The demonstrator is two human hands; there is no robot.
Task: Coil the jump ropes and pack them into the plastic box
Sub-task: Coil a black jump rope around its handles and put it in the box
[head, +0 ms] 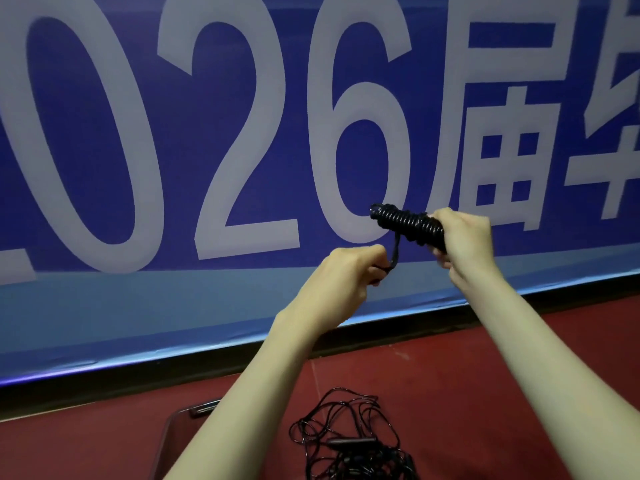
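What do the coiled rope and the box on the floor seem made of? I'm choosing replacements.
Coiled rope: black, glossy cord, likely PVC or rubber-coated; highlights glint on each turn.
Box: probably clear, smooth plastic; the red floor shows through its wall, but it is mostly hidden.

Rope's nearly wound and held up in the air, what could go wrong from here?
The left hand pinches only the short free end; if it slips, the coiled rope in the right hand may unwind. The tangled ropes on the floor below could snag later. The plastic box is partly hidden behind the forearm, so the drop may miss.
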